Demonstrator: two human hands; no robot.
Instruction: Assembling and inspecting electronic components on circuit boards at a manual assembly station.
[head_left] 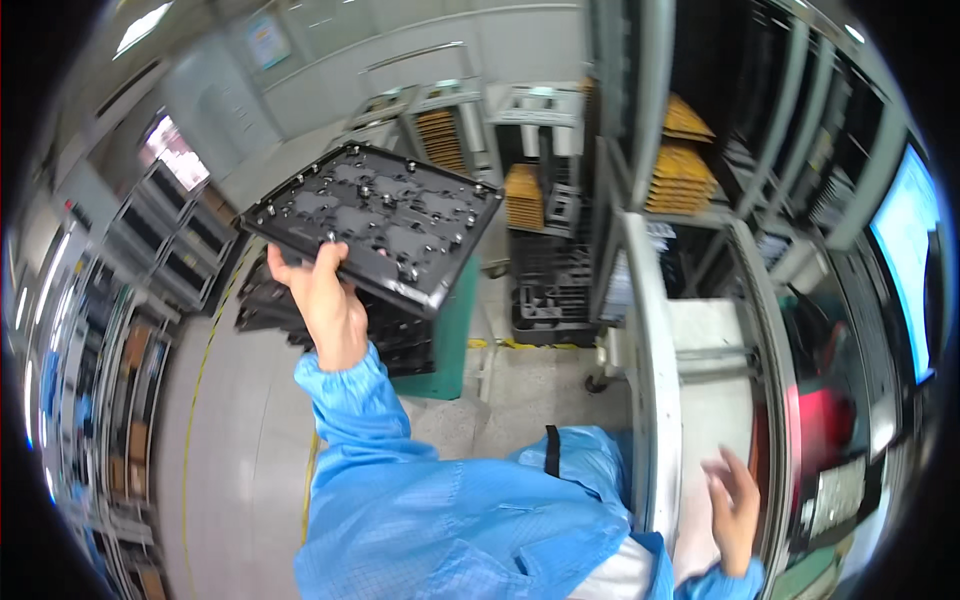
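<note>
My left hand (332,305) grips the near edge of a black fixture tray (390,232), its thumb on top. Small metal pins and several shaped recesses cover the tray's upper face. It is held up, tilted, above a stack of similar black trays (405,338). That stack rests on a green-topped table (458,325) and is partly hidden by my arm and the held tray. At the lower right my right hand (735,515) has its fingers apart and holds nothing. It hovers over a white flat surface (705,400) between metal rails.
A metal frame (650,390) stands between my body and the white surface. Yellow-orange stacked trays (680,180) sit on a rack at right. Beyond are carts (540,110) and a black tray pile (550,290). Shelving (120,390) lines the left; a lit screen (905,265) is far right.
</note>
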